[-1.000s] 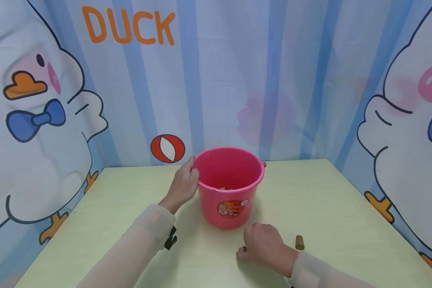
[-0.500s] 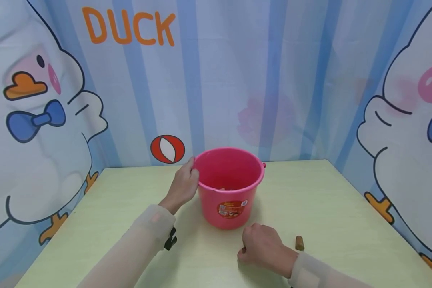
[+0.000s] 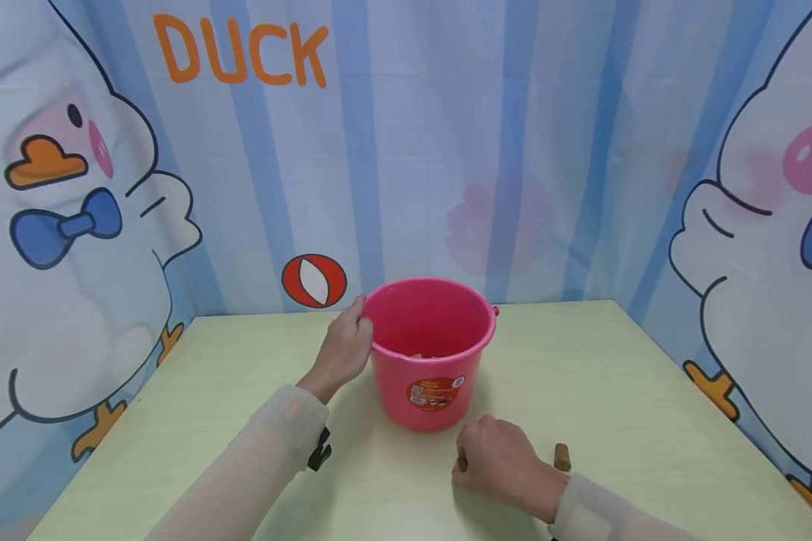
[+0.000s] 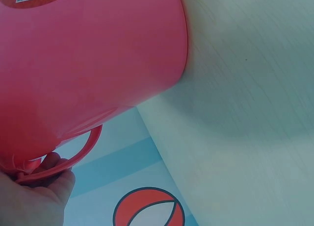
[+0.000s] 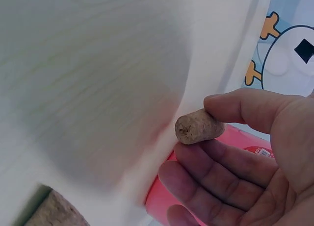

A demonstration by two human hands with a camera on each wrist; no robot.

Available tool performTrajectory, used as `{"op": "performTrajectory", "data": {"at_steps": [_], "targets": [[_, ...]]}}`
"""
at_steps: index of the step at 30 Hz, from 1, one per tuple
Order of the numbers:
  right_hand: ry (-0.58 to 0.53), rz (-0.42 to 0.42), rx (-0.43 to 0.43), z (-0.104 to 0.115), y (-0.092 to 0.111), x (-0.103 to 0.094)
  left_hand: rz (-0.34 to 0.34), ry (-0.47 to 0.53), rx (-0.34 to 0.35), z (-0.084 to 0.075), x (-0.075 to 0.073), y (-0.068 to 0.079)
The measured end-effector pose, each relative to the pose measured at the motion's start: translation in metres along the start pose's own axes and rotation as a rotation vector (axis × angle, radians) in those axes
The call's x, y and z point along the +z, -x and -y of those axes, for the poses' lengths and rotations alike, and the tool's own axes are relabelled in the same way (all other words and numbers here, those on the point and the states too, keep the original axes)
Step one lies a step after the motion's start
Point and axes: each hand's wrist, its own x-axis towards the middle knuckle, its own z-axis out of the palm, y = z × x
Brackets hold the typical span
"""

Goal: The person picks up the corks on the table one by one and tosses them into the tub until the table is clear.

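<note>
My left hand (image 3: 341,346) grips the pink bucket (image 3: 426,394) at the left side of its rim. In the left wrist view its fingers curl by the thin pink handle (image 4: 88,147), close under the rim. My right hand (image 3: 501,462) is low over the table in front of the bucket. Between thumb and fingers it pinches a cork (image 5: 198,127), which is hidden from the head view. Another cork (image 3: 562,457) stands or lies on the table just right of that hand. Some small light pieces (image 3: 417,355) show inside the bucket.
The pale table (image 3: 243,421) runs back to a striped blue and white curtain (image 3: 419,150) printed with ducks and a red and white ball. Hanging panels with ducks flank it on both sides. A black strap (image 3: 320,451) sits at the left wrist.
My right hand has shifted very slightly right, its thumb now tucked closer to the fingers. The left hand and the bucket stay where they were.
</note>
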Motion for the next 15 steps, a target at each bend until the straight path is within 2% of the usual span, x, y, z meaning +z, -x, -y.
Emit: {"op": "performTrajectory", "data": {"at_steps": [15], "targets": [[-0.005, -0.137, -0.088, -0.002, 0.005, -0.013, 0.006, -0.003, 0.013, 0.0, -0.001, 0.0]]}}
